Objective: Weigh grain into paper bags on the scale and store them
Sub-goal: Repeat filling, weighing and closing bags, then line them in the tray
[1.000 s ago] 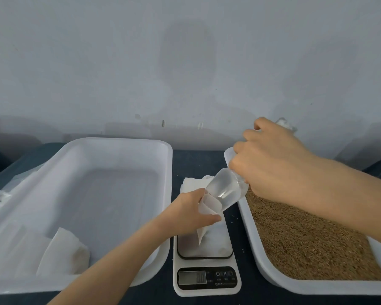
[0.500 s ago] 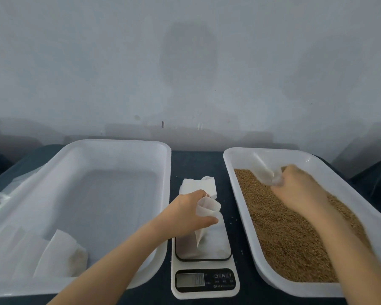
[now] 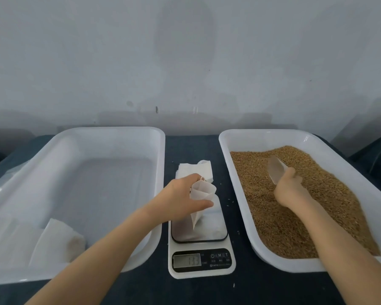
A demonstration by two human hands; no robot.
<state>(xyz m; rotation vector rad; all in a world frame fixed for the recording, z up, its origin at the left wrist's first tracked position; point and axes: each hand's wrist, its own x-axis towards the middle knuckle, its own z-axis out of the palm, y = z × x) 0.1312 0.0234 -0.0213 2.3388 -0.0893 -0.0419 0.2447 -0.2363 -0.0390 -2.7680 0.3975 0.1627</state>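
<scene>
- The left hand (image 3: 182, 200) pinches the bag (image 3: 202, 194) at its rim, thumb on the near side and fingers on the far side. The mouth of the bag is held open.
- The bag hangs upright from this grip over the scale (image 3: 213, 231). Its lower end reaches the platform.
- The right hand (image 3: 289, 189) grips the handle of a clear scoop (image 3: 276, 168), fingers curled round it.
- The scoop bowl points away from the person and lies low over the grain (image 3: 295, 221). Whether it holds any grain cannot be told.
- The two hands are well apart: the left one over the scale, the right one inside the right tray (image 3: 273, 139).
- The grain fills the right tray, with the far end of the tray floor bare.
- The scale stands between the two trays on a dark cloth (image 3: 191, 146). Its display (image 3: 187, 260) is lit; the digits are too blurred to read.
- A stack of flat bags (image 3: 195, 169) lies on the cloth just behind the scale.
- A few loose grains (image 3: 229, 202) lie on the cloth beside the scale.
- The left tray (image 3: 110, 137) holds a filled bag (image 3: 57, 243) at its near end.
</scene>
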